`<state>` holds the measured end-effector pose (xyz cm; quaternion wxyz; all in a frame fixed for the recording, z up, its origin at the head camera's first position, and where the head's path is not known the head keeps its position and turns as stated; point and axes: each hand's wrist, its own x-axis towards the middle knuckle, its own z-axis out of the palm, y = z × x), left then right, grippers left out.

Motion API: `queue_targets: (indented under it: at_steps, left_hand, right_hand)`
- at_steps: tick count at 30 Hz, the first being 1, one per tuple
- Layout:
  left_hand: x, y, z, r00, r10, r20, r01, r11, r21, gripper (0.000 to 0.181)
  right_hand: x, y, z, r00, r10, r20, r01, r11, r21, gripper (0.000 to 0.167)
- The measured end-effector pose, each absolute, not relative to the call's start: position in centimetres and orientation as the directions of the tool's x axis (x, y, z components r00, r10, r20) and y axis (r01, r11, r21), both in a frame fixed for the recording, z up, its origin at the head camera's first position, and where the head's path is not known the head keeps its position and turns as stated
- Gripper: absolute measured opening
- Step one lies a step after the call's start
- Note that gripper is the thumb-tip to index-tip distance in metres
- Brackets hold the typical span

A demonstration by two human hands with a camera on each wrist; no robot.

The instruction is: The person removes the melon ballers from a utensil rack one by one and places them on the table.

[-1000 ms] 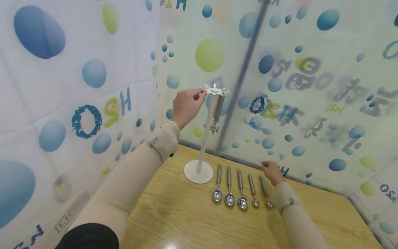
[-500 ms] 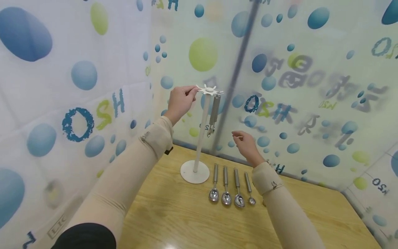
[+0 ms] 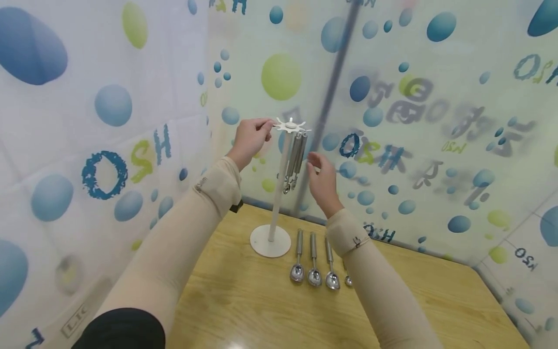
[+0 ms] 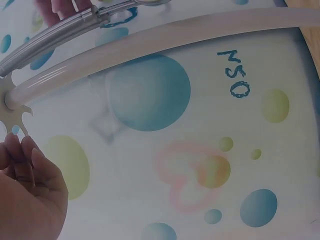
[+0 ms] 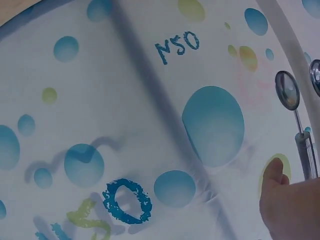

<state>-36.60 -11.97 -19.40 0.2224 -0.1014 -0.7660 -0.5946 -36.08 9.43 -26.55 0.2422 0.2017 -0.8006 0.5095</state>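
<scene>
A white utensil stand (image 3: 279, 198) has a round base and a star-shaped top of hooks (image 3: 290, 127). My left hand (image 3: 249, 140) pinches one of those hooks between thumb and fingertips. From the opposite side of the top hang metal scoops (image 3: 299, 154), handles up and bowls down. One shows its oval bowl (image 5: 287, 90) in the right wrist view. Close to the right of their handles is my right hand (image 3: 323, 182), fingers loosely bent with nothing in them. Whether its fingertips touch a handle I cannot tell.
Several more metal scoops (image 3: 315, 277) lie in a row on the wooden table (image 3: 244, 295), handles pointing away. My right sleeve covers part of that row. Patterned cloth walls (image 3: 279, 77) stand close behind and to the left.
My right hand has risen from beside the table's scoops and moved left to the hanging ones. The hanging handles now look more spread apart. My left hand stays at the stand's top.
</scene>
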Motion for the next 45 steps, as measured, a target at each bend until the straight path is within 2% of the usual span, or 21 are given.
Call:
queue_targets:
  at_steps: [5, 10, 19, 25, 29, 32, 38, 41, 45]
  left_hand:
    - [-36.8, -11.9, -19.4, -0.887, -0.109, 0.448, 0.414, 0.237, 0.879, 0.030]
    - [-36.8, -11.8, -19.3, -0.886, -0.110, 0.450, 0.417, 0.237, 0.878, 0.031]
    - [-36.6, -11.8, -19.2, -0.881, -0.095, 0.464, 0.434, 0.232, 0.871, 0.030]
    - [-36.5, -12.1, -19.4, -0.867, -0.105, 0.487, 0.445, 0.276, 0.852, 0.030]
    - [-36.3, -12.4, -19.7, -0.826, -0.127, 0.550, 0.463, 0.404, 0.789, 0.030]
    - [-35.8, -12.5, -19.8, -0.768, -0.143, 0.625, 0.495, 0.488, 0.719, 0.029]
    - [-34.7, -12.1, -19.9, -0.657, -0.090, 0.748, 0.594, 0.549, 0.588, 0.029]
    - [-34.6, -11.9, -20.1, -0.658, -0.035, 0.752, 0.613, 0.554, 0.563, 0.031]
    - [-34.9, -11.8, -20.5, -0.685, -0.026, 0.728, 0.589, 0.568, 0.575, 0.031]
  right_hand:
    - [-36.5, 8.6, -25.5, -0.852, -0.102, 0.513, -0.518, 0.303, -0.800, 0.042]
    - [-36.9, 8.5, -25.1, -0.863, -0.134, 0.487, -0.505, 0.225, -0.833, 0.045]
    - [-36.7, 8.4, -25.3, -0.858, -0.156, 0.490, -0.513, 0.199, -0.835, 0.045]
    - [-36.2, 8.3, -25.5, -0.848, -0.150, 0.508, -0.529, 0.240, -0.814, 0.047]
    - [-36.0, 8.4, -25.8, -0.851, -0.131, 0.508, -0.524, 0.267, -0.809, 0.046]
    - [-35.7, 8.4, -25.9, -0.846, -0.127, 0.518, -0.533, 0.266, -0.803, 0.046]
    - [-35.4, 8.3, -26.0, -0.829, -0.126, 0.545, -0.558, 0.256, -0.789, 0.043]
    - [-35.1, 8.1, -25.9, -0.824, -0.116, 0.554, -0.564, 0.258, -0.784, 0.042]
    - [-34.7, 7.6, -25.8, -0.826, -0.109, 0.553, -0.561, 0.257, -0.787, 0.040]
